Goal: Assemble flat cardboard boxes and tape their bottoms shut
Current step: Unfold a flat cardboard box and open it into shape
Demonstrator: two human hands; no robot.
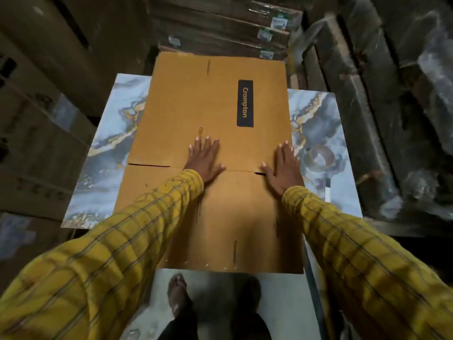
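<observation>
A flat brown cardboard box [196,99] with a dark "Crompton" label lies across a marble-patterned table [107,153], its near end hanging over the table's front edge. My left hand [204,160] presses flat on the box near its middle crease, fingers straight and spread. Close to the box's right edge, my right hand [282,170] also lies flat with straight fingers. A roll of clear tape [320,155] sits on the table just right of my right hand.
A stack of flat cardboard boxes [220,28] stands behind the table. Large cartons [36,119] line the left side and plastic-wrapped stock [392,119] the right. A small white strip [328,193] lies near the table's right edge. My feet stand on pale floor below.
</observation>
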